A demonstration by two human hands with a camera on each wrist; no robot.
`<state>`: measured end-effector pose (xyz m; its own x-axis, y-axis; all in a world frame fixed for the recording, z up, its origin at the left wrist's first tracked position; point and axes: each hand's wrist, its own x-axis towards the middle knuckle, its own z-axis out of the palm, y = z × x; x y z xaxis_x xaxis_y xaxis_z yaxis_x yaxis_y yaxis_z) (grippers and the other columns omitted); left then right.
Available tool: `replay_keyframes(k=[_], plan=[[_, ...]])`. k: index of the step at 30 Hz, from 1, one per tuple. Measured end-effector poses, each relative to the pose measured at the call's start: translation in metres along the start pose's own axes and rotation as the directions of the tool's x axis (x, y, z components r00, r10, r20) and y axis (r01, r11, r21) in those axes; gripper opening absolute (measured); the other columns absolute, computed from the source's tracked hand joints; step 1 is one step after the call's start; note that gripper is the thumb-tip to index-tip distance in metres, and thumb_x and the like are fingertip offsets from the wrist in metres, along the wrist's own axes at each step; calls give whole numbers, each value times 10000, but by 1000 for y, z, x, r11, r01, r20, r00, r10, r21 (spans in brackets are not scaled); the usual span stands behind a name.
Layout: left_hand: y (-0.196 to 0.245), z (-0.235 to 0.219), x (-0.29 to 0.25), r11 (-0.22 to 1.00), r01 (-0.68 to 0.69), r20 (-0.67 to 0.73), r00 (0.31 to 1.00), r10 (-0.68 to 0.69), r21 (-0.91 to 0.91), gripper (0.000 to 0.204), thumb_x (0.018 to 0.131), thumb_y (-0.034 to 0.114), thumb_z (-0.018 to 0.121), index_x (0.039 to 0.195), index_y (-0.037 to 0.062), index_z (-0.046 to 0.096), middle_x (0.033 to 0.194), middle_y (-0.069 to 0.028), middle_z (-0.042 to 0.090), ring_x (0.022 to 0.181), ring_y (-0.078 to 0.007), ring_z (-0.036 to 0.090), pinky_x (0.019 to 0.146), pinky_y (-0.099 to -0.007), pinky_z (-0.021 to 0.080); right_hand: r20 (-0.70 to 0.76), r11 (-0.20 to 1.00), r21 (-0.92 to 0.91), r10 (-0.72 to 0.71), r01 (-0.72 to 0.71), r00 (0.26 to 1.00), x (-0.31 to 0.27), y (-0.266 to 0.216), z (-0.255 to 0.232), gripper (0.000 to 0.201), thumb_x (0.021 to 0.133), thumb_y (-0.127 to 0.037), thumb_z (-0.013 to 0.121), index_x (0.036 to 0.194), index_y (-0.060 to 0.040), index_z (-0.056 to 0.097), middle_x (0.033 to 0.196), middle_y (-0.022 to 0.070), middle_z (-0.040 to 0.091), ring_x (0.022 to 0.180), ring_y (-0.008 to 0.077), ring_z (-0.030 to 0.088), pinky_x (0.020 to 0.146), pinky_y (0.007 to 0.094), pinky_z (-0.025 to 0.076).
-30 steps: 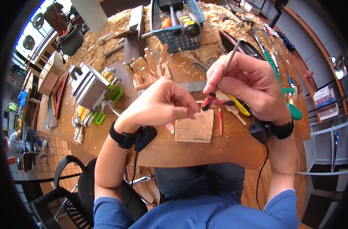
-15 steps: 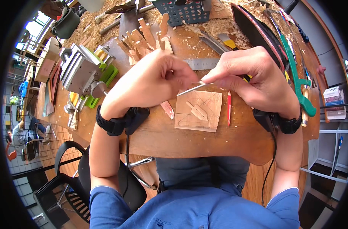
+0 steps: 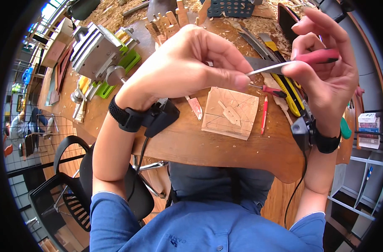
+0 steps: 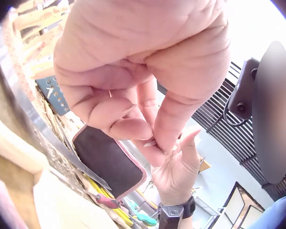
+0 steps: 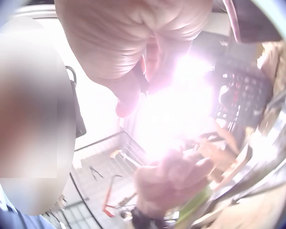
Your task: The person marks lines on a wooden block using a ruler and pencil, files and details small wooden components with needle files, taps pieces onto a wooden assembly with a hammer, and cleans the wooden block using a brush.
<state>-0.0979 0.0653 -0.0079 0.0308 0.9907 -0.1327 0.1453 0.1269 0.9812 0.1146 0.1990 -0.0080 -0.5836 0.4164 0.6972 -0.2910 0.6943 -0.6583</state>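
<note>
In the head view my right hand (image 3: 326, 67) holds a red-handled tool (image 3: 317, 56) with a slim metal shaft, thumb and forefinger where handle meets shaft, other fingers raised. The shaft points left to my left hand (image 3: 195, 63), whose thumb and forefinger pinch its far end. In the left wrist view that pinch hides most of the tip. Below the hands lies a thin square wooden board (image 3: 212, 119) marked with pencil lines. A small pointed piece of wood (image 3: 231, 115) rests on it. Strong glare washes out the tool in the right wrist view.
Right of the board lie a red pencil (image 3: 264, 115), a second red-handled tool (image 3: 273, 90) and a yellow utility knife (image 3: 292, 98). A vise (image 3: 97, 54) stands left. Several wooden-handled tools (image 3: 170, 23), wood shavings and a basket (image 3: 229, 7) sit farther back.
The tool has turned from near upright, gripped by its shaft, to lying across with its handle in my right hand. My right hand moved rightward; my left fingers came onto the shaft's end.
</note>
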Motion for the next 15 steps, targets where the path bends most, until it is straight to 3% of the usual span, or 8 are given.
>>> replay_keyframes(k=[1, 2, 4, 7, 9, 11, 15], plan=[[3, 3, -1, 999, 49, 29, 998, -49, -15, 190, 887, 43, 828, 1045, -38, 760, 924, -99, 794, 836, -126, 754, 772, -228, 595, -11, 987, 158, -39, 41, 999, 0, 3, 2, 620, 876, -67, 823, 1416, 50, 542, 1131, 103, 680, 819, 114, 627, 682, 216, 548], [2, 6, -2, 998, 62, 31, 998, -61, -23, 174, 876, 53, 843, 1010, -31, 772, 910, -86, 792, 832, -117, 747, 772, -229, 591, -8, 987, 154, -39, 40, 999, -2, 3, 2, 620, 876, -67, 823, 1416, 50, 542, 1131, 103, 680, 819, 114, 627, 682, 216, 548], [1, 8, -1, 998, 26, 44, 999, -29, 55, 153, 868, 52, 851, 978, -23, 778, 893, -72, 787, 825, -110, 739, 769, -230, 586, 109, 950, 301, 54, -85, 993, -8, -1, 1, 600, 978, -201, 753, 1437, 89, 498, 1111, 129, 702, 845, 136, 676, 687, 225, 570], [1, 9, -1, 973, -40, 79, 997, 23, 225, 129, 853, 75, 866, 933, 8, 790, 844, -31, 767, 790, -84, 704, 735, -226, 555, 147, 941, 272, 166, -201, 975, -15, -8, 12, 570, 1018, -250, 710, 1425, 97, 514, 1083, 157, 727, 877, 163, 718, 691, 244, 585], [2, 8, -2, 911, -106, 124, 990, 61, 399, 124, 841, 123, 884, 904, 54, 803, 781, 23, 738, 735, -43, 648, 672, -218, 504, 148, 929, 296, 184, -221, 972, -15, -13, 19, 528, 1019, -234, 706, 1402, 90, 544, 1037, 170, 744, 869, 177, 734, 692, 246, 591], [-4, 8, -2, 910, -121, 137, 988, 72, 397, 131, 843, 128, 881, 911, 58, 794, 801, 19, 742, 753, -50, 652, 686, -229, 507, 207, 918, 276, 234, -286, 950, -16, -16, 22, 487, 1020, -209, 701, 1378, 93, 566, 1008, 172, 744, 843, 175, 732, 685, 248, 592], [-11, 8, -2, 912, -133, 175, 982, 70, 388, 152, 862, 119, 861, 940, 53, 748, 900, -12, 760, 837, -97, 692, 771, -263, 548, 246, 876, 394, 190, -277, 950, -14, -10, 30, 423, 1009, -121, 699, 1350, 100, 579, 990, 180, 744, 834, 176, 733, 695, 257, 596]])
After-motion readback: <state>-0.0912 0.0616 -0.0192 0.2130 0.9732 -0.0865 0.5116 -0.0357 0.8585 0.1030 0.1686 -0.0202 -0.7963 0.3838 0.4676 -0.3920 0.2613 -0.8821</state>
